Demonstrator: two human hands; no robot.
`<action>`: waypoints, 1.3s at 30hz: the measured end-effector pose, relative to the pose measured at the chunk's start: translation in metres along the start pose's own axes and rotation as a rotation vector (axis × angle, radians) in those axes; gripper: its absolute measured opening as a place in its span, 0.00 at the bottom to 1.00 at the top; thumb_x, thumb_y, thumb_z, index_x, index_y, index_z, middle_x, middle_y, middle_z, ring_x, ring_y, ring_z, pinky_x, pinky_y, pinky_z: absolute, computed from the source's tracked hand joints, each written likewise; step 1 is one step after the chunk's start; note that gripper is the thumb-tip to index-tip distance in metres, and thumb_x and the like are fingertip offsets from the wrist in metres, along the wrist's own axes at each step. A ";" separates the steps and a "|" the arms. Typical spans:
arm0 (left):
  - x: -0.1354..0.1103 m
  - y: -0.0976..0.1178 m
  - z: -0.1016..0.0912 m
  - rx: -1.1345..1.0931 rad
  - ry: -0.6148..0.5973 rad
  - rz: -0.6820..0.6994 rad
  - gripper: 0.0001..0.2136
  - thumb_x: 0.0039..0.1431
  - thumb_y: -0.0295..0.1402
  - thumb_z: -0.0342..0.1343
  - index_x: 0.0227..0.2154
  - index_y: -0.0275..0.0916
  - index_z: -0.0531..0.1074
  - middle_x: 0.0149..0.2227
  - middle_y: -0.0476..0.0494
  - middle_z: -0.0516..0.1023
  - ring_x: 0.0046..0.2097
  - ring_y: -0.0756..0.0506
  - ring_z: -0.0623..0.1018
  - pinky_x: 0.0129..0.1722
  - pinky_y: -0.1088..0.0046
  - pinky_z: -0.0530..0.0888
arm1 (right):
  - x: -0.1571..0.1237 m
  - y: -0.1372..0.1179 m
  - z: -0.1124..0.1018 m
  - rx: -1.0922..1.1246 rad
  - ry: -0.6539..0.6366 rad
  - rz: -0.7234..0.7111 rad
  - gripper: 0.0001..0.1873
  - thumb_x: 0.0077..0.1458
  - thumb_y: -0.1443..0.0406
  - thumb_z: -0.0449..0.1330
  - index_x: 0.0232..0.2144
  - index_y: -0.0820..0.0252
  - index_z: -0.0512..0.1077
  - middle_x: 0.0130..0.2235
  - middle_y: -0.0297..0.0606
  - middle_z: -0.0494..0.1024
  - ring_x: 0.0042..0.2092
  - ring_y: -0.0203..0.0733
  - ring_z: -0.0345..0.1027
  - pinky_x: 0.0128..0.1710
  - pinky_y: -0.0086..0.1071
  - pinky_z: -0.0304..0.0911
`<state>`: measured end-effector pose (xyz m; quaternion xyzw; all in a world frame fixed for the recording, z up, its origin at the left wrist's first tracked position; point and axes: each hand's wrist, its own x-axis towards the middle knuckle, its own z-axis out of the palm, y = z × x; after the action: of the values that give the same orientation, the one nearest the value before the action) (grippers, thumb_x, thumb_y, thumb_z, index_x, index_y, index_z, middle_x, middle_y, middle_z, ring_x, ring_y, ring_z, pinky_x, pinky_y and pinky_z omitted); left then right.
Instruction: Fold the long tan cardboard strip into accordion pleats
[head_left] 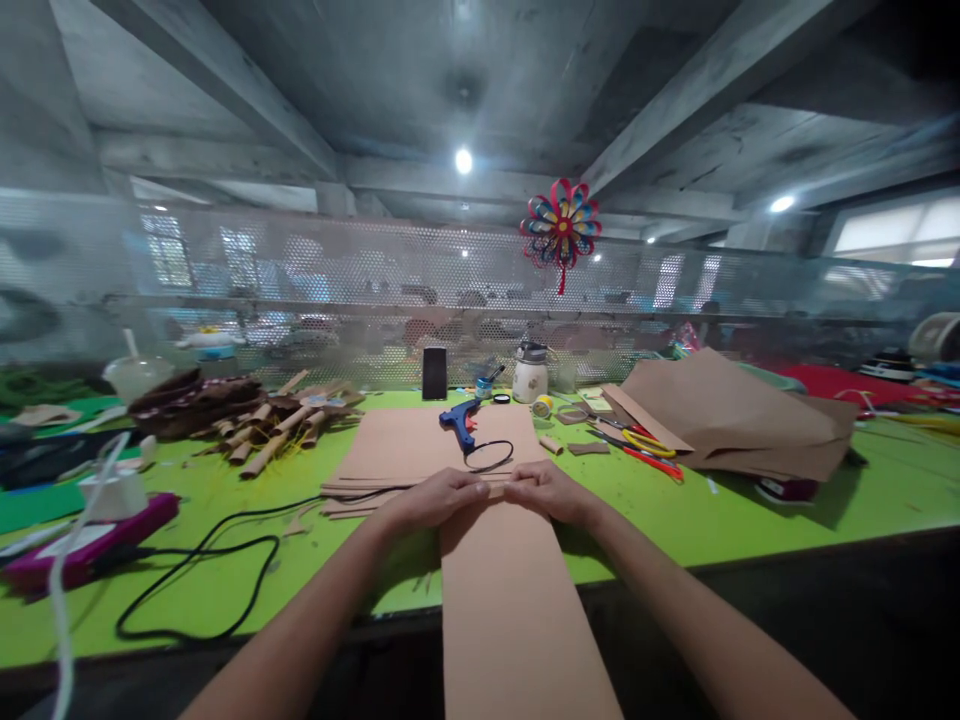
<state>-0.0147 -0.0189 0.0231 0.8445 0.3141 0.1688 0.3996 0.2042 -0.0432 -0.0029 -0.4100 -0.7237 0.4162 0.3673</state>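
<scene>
A long strip of brown kraft paper runs from the table's front edge toward me. Both hands pinch its far end. My left hand is closed on the strip's left corner, and my right hand is closed on its right corner, the thumbs almost touching. Just beyond the hands lies a stack of brown paper sheets with a blue glue gun on top.
Green table. The glue gun's black cord loops at left, near a pink box. Rolled paper tubes lie back left. Yellow and red scissors and folded brown paper sit right. A mesh screen stands behind.
</scene>
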 end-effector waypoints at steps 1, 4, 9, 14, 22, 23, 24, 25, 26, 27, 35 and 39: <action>-0.001 0.000 -0.002 -0.014 -0.001 -0.012 0.24 0.53 0.54 0.46 0.23 0.35 0.64 0.22 0.51 0.60 0.25 0.52 0.60 0.25 0.77 0.57 | 0.000 0.001 0.000 0.010 0.010 -0.003 0.24 0.47 0.48 0.59 0.27 0.66 0.69 0.21 0.28 0.61 0.22 0.28 0.47 0.20 0.24 0.42; -0.004 -0.001 -0.005 -0.036 0.003 -0.057 0.24 0.53 0.55 0.46 0.20 0.36 0.60 0.18 0.53 0.59 0.23 0.52 0.58 0.23 0.77 0.55 | 0.002 0.003 0.000 0.037 0.020 -0.006 0.24 0.47 0.47 0.59 0.28 0.65 0.69 0.21 0.28 0.61 0.22 0.28 0.47 0.21 0.24 0.42; -0.005 -0.007 -0.006 -0.081 -0.002 -0.099 0.24 0.50 0.55 0.49 0.19 0.36 0.59 0.17 0.55 0.57 0.20 0.54 0.57 0.21 0.77 0.54 | 0.003 0.008 0.000 0.074 -0.006 0.014 0.25 0.46 0.47 0.59 0.27 0.66 0.67 0.21 0.28 0.60 0.22 0.28 0.48 0.21 0.25 0.43; -0.007 -0.010 -0.007 -0.148 -0.046 -0.179 0.22 0.48 0.54 0.52 0.21 0.36 0.64 0.16 0.54 0.61 0.18 0.53 0.62 0.19 0.78 0.59 | 0.005 0.016 0.000 0.110 -0.057 0.008 0.24 0.47 0.47 0.59 0.26 0.65 0.66 0.22 0.28 0.60 0.23 0.28 0.48 0.22 0.25 0.43; -0.005 -0.011 -0.009 -0.088 -0.025 -0.124 0.22 0.50 0.52 0.51 0.17 0.35 0.63 0.12 0.53 0.62 0.16 0.53 0.63 0.17 0.79 0.58 | 0.004 0.013 -0.004 0.121 -0.126 -0.007 0.24 0.50 0.47 0.57 0.23 0.63 0.61 0.20 0.27 0.56 0.22 0.28 0.45 0.22 0.25 0.41; -0.005 -0.011 -0.009 -0.067 -0.017 -0.126 0.22 0.51 0.51 0.51 0.16 0.35 0.63 0.12 0.53 0.62 0.16 0.54 0.63 0.17 0.79 0.57 | 0.004 0.012 -0.005 0.118 -0.135 -0.012 0.24 0.50 0.47 0.57 0.22 0.62 0.60 0.20 0.26 0.56 0.22 0.28 0.44 0.22 0.25 0.41; -0.004 -0.011 -0.009 -0.045 -0.004 -0.134 0.23 0.50 0.52 0.51 0.16 0.35 0.63 0.12 0.53 0.62 0.16 0.54 0.63 0.17 0.79 0.57 | 0.004 0.011 -0.005 0.114 -0.142 -0.015 0.25 0.50 0.47 0.56 0.21 0.62 0.59 0.19 0.26 0.55 0.21 0.28 0.43 0.21 0.26 0.40; -0.004 -0.012 -0.010 -0.023 0.011 -0.148 0.23 0.50 0.52 0.51 0.16 0.35 0.63 0.12 0.53 0.63 0.16 0.54 0.62 0.17 0.79 0.57 | 0.004 0.011 -0.005 0.110 -0.145 -0.018 0.25 0.50 0.47 0.56 0.21 0.62 0.58 0.19 0.26 0.54 0.21 0.28 0.43 0.21 0.26 0.39; -0.003 -0.012 -0.010 -0.001 0.031 -0.167 0.23 0.50 0.52 0.51 0.16 0.35 0.64 0.12 0.53 0.63 0.15 0.54 0.62 0.17 0.78 0.57 | 0.004 0.010 -0.005 0.105 -0.144 -0.020 0.25 0.50 0.47 0.57 0.21 0.62 0.58 0.19 0.26 0.54 0.21 0.28 0.43 0.21 0.26 0.39; -0.003 -0.013 -0.010 0.023 0.056 -0.184 0.22 0.49 0.52 0.52 0.16 0.35 0.64 0.12 0.53 0.63 0.15 0.54 0.61 0.17 0.78 0.56 | 0.004 0.010 -0.005 0.101 -0.142 -0.019 0.25 0.50 0.47 0.57 0.20 0.62 0.58 0.19 0.26 0.54 0.21 0.28 0.42 0.21 0.26 0.38; -0.003 -0.022 -0.019 0.043 0.071 -0.140 0.19 0.49 0.47 0.53 0.17 0.34 0.66 0.13 0.53 0.63 0.17 0.55 0.60 0.18 0.79 0.55 | 0.007 0.018 -0.008 0.127 -0.138 -0.005 0.23 0.52 0.49 0.56 0.22 0.61 0.59 0.19 0.25 0.53 0.20 0.28 0.41 0.20 0.27 0.37; -0.007 -0.019 -0.026 -0.049 -0.048 -0.100 0.15 0.50 0.42 0.52 0.19 0.34 0.67 0.16 0.51 0.67 0.19 0.54 0.62 0.21 0.79 0.59 | 0.004 0.019 -0.011 0.129 -0.134 -0.012 0.23 0.53 0.49 0.56 0.21 0.61 0.57 0.19 0.25 0.53 0.20 0.27 0.40 0.20 0.26 0.37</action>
<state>-0.0418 0.0005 0.0239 0.8216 0.3419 0.1358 0.4355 0.2180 -0.0302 -0.0150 -0.3524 -0.7208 0.4863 0.3460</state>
